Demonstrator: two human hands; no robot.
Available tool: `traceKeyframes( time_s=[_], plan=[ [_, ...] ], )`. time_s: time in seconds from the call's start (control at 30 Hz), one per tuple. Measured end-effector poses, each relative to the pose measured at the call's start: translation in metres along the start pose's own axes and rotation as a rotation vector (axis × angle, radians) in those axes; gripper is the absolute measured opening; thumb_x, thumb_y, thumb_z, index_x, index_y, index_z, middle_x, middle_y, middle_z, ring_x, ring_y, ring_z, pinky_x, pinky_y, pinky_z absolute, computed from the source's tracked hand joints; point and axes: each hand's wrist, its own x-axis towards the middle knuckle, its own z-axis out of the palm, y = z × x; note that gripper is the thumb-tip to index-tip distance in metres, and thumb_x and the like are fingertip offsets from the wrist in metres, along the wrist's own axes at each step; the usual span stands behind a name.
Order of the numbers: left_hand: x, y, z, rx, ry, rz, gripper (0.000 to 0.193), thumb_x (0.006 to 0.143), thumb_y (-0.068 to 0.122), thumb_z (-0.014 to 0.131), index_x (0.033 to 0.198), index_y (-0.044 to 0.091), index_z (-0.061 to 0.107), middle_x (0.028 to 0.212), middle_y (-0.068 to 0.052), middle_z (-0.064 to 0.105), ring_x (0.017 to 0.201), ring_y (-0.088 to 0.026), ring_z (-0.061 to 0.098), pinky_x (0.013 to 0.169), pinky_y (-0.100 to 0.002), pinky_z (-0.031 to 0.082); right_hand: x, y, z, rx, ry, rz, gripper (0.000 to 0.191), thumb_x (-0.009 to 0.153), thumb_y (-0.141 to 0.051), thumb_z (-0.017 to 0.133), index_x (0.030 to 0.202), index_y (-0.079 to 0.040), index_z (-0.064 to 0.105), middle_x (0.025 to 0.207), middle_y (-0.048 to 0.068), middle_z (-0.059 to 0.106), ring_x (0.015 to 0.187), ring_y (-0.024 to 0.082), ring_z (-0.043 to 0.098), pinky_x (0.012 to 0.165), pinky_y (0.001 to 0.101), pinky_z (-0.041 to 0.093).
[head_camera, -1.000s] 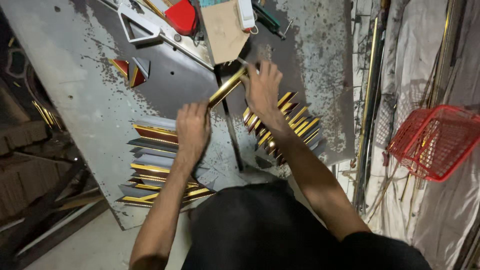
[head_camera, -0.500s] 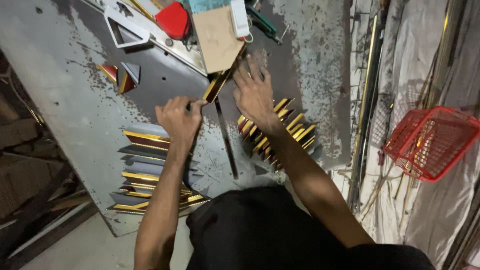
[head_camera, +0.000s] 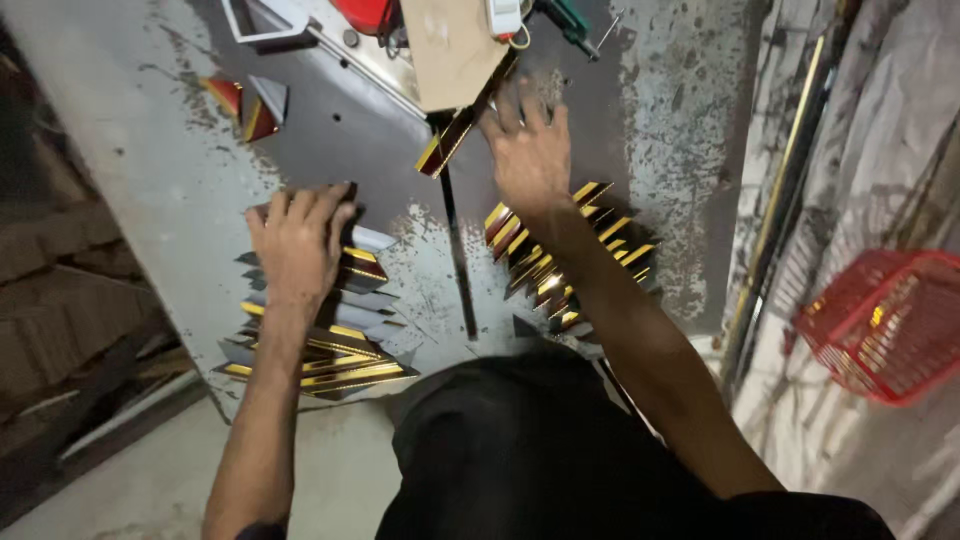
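Observation:
My left hand (head_camera: 295, 245) rests on top of the left stack of cut moulding pieces (head_camera: 320, 345), its fingers curled over a short dark piece with a gold edge (head_camera: 345, 195). My right hand (head_camera: 530, 150) lies flat with fingers spread on the metal saw table (head_camera: 150, 150), just right of a gold-and-black moulding strip (head_camera: 450, 140) that runs under a brown board (head_camera: 450, 45). A second stack of cut pieces (head_camera: 570, 270) lies below my right wrist.
A dark blade slot (head_camera: 458, 260) runs down the table between the two stacks. Two small triangular offcuts (head_camera: 245, 105) lie at the upper left. A red machine part (head_camera: 365, 12) sits at the top edge. A red wire basket (head_camera: 885, 320) and long gold strips (head_camera: 790, 180) stand at the right.
My left hand has left the strip by the blade and moved down-left onto the left stack with a short cut piece. My right hand stays by the strip, now flat and spread.

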Motion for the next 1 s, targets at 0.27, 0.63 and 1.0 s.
traceKeyframes(
  time_s=[0.27, 0.63, 1.0],
  plan=[
    [0.022, -0.034, -0.007, 0.330, -0.246, 0.191, 0.031, 0.082, 0.020, 0.071, 0.113, 0.018, 0.068, 0.114, 0.000, 0.070, 0.111, -0.023, 0.063, 0.102, -0.047, 0.041, -0.033, 0.001, -0.047, -0.070, -0.084, -0.039, 0.060, 0.081, -0.023, 0.067, 0.140, -0.011, 0.064, 0.136, 0.017, 0.064, 0.122, 0.032, 0.057, 0.102, 0.0576, 0.037],
    [-0.031, 0.071, -0.034, -0.480, -0.280, 0.006, 0.039, 0.103, 0.030, 0.059, 0.126, -0.001, 0.057, 0.111, -0.025, 0.068, 0.087, -0.045, 0.069, 0.073, -0.053, 0.054, -0.102, -0.069, -0.104, 0.463, 0.359, -0.286, 0.049, 0.081, -0.030, 0.072, 0.126, -0.011, 0.068, 0.129, 0.016, 0.065, 0.116, 0.034, 0.054, 0.097, 0.0469, 0.043],
    [-0.046, 0.085, 0.031, -0.126, 0.032, 0.101, 0.025, 0.087, 0.015, 0.072, 0.111, 0.010, 0.074, 0.092, -0.008, 0.067, 0.088, -0.029, 0.063, 0.075, -0.044, 0.047, -0.059, -0.033, -0.019, 0.254, 0.336, 0.027, 0.034, 0.087, -0.020, 0.078, 0.116, -0.006, 0.068, 0.118, 0.014, 0.064, 0.114, 0.033, 0.057, 0.095, 0.0512, 0.040]
  ],
)
